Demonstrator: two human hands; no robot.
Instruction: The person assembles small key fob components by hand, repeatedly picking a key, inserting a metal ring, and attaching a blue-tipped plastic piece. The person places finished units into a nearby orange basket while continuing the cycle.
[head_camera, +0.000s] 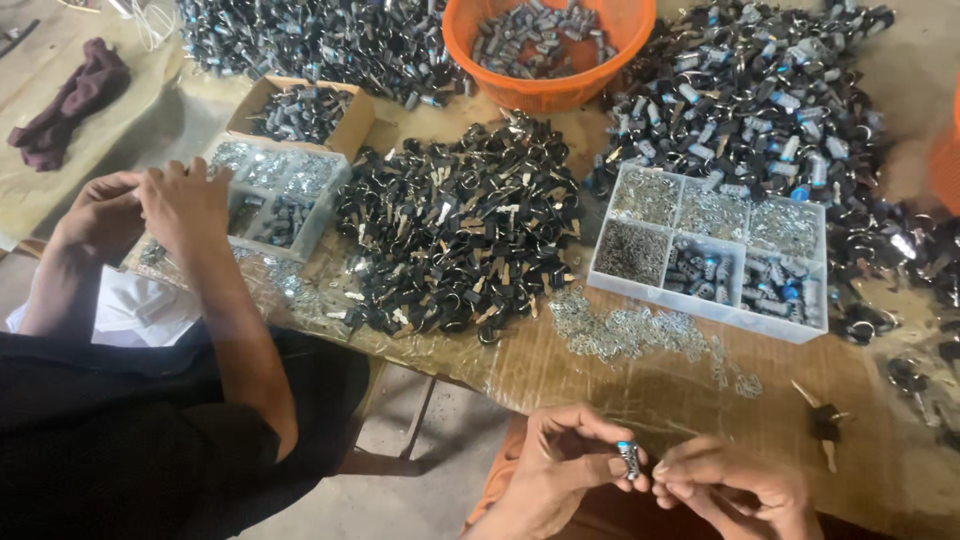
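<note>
A small metal lock cylinder (629, 459) is pinched in the left hand (562, 462) fingertips, met by the right hand (728, 484) pinching beside it, so it could easily be dropped off the table (600, 385) edge just ahead.

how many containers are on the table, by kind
Orange plastic basket: 1
Cardboard box: 1
Clear divided trays: 2 (left, right)
Total: 4

A further orange shape at the right edge is cut off.
</note>
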